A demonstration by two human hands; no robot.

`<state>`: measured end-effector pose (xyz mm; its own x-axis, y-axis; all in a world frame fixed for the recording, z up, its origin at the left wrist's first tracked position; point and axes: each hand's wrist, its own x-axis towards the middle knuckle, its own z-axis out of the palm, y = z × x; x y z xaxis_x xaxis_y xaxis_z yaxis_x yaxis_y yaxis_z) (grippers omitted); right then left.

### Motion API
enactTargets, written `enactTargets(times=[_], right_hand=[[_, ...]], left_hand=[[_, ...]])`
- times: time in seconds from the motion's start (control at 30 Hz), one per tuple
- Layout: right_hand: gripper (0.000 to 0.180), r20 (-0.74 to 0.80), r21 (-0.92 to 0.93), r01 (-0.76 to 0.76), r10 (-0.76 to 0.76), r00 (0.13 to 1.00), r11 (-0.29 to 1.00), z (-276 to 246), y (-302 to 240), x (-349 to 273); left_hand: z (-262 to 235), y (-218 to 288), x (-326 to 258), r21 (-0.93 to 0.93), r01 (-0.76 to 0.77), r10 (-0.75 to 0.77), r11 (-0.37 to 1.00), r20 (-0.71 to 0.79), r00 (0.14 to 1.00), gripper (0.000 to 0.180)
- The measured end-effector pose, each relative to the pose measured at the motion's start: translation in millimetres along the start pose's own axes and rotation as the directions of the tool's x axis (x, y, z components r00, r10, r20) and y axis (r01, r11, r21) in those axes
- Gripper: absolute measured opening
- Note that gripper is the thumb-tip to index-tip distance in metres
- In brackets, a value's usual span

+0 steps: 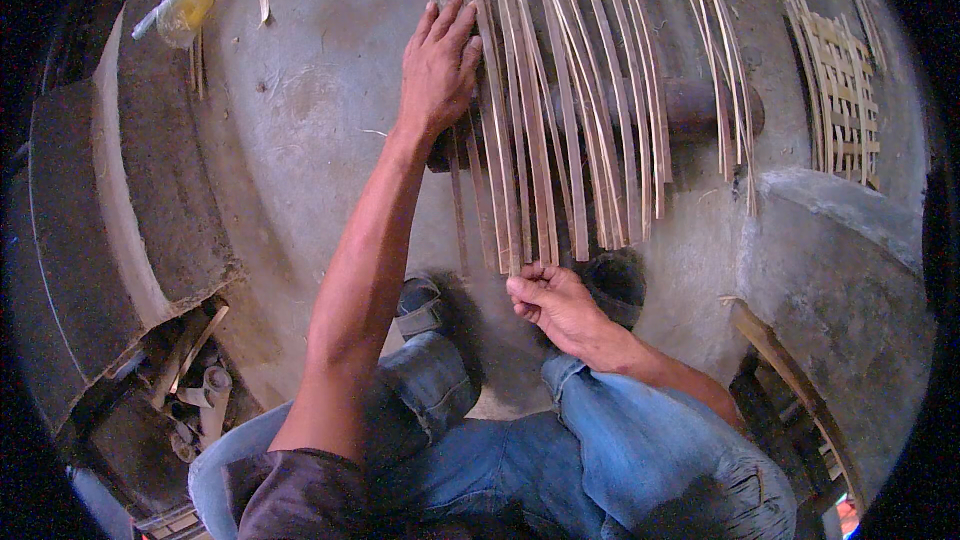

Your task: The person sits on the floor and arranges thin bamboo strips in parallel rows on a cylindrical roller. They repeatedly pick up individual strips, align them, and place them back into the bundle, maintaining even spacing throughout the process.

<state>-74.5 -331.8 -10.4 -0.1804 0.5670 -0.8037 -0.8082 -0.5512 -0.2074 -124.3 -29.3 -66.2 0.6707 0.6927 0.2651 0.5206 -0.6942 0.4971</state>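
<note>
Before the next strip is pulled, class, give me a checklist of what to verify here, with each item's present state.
1. Left hand flat on the bamboo strips, pinning them: ok.
2. Right hand closed at the near ends of the strips: ok; which strip it grips: cannot tell.
3. Strips lying over the dark log: ok.
4. Strips parallel, not crossing: not ok, several overlap.
5. Woven mat piece apart from the strips being handled: ok.
6. Foot in a sandal planted on the concrete floor: ok.
</note>
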Motion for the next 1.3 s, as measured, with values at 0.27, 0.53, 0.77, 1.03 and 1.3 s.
enactTargets(times=[0.27, 0.53, 0.77, 1.03, 1.3], right_hand=[[0.011, 0.169, 0.127, -0.065, 0.043, 0.985, 0.99, -9.3, -1.8, -10.2], [0.013, 0.129, 0.024, -0.068, 0.064, 0.99, 0.997, 5.6, 4.0, 11.6], [0.014, 0.113, 0.03, -0.015, 0.011, 0.993, 0.999, 8.7, 1.5, 9.6], [0.019, -0.055, -0.112, 0.075, -0.082, 0.995, 0.991, 9.7, 4.0, 11.0], [0.02, -0.08, -0.132, 0.046, -0.057, 0.995, 0.99, 5.7, -2.1, 6.1]], left_hand=[[-3.1, 0.8, 3.5, -0.115, -0.039, 0.04, 0.993, 0.01, 0.999, 0.045], [2.3, -13.3, -2.6, -0.157, 0.042, -0.046, 0.987, -0.021, 0.999, 0.05], [-2.4, 3.4, 0.9, -0.078, 0.154, -0.153, 0.985, 0.015, 0.988, 0.056], [-3.4, 1.6, 1.5, -0.071, 0.159, -0.158, 0.985, 0.014, 0.987, 0.061], [-2.8, 1.8, 1.0, -0.069, 0.155, -0.154, 0.986, 0.01, 0.988, 0.058]])
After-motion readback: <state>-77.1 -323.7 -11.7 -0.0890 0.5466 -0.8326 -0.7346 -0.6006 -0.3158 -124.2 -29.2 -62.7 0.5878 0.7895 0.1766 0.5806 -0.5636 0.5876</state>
